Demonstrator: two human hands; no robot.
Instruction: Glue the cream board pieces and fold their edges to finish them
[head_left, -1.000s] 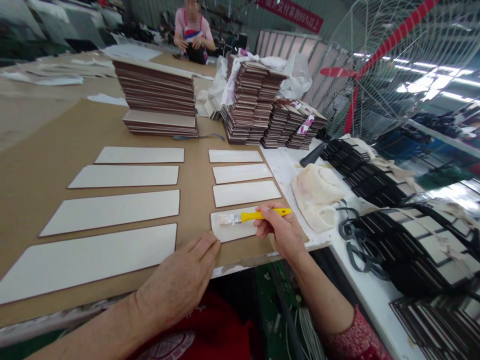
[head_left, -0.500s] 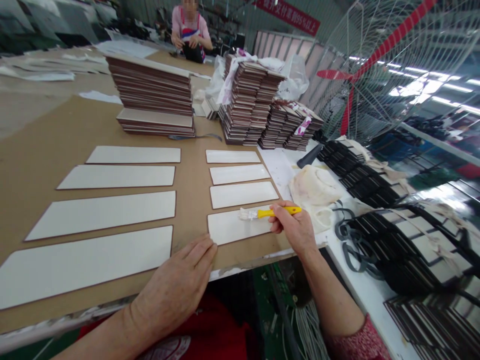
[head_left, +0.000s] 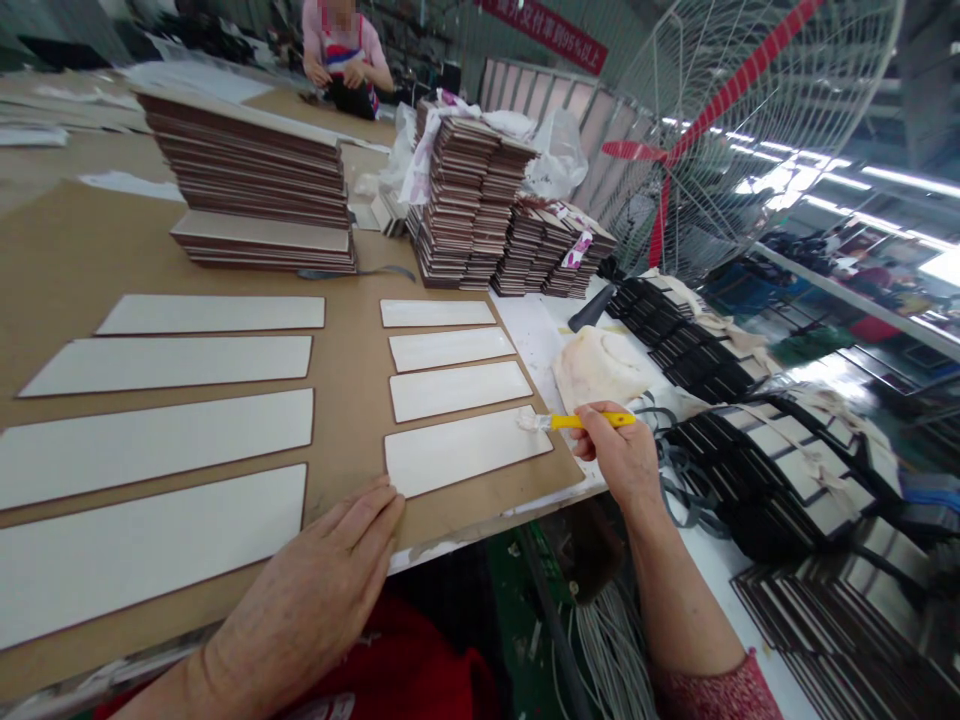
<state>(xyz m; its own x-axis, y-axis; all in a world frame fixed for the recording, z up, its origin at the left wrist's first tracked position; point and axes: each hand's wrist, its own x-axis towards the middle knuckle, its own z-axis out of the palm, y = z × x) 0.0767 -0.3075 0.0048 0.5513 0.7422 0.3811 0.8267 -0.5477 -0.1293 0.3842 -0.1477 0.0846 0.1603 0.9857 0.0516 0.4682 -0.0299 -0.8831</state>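
Observation:
My right hand point(head_left: 616, 452) is closed round the yellow handle of a paintbrush point(head_left: 574, 421). Its pale bristles touch the right end of the nearest small white panel point(head_left: 457, 452). My left hand point(head_left: 330, 560) lies flat, fingers stretched out, its fingertips at the near left corner of that same panel. Behind it, more small white panels point(head_left: 459, 391) lie in a column, their surfaces partly shiny. To the left is a column of longer white panels point(head_left: 157, 555) with dark edges. All lie on a brown board point(head_left: 349, 400).
Tall stacks of panels point(head_left: 247, 160) and bundled pieces point(head_left: 469, 200) stand at the back. A pale, crusted container point(head_left: 600, 365) sits right of the board. Black bundles point(head_left: 739, 470) and grey straps point(head_left: 686, 490) lie farther right, below a large fan point(head_left: 667, 157). Across the table a person point(head_left: 345, 60) handles something black.
The brush in my right hand has moved right along the nearest small panel to its far end. My left hand stays at the panel's corner. The whole view has shifted slightly.

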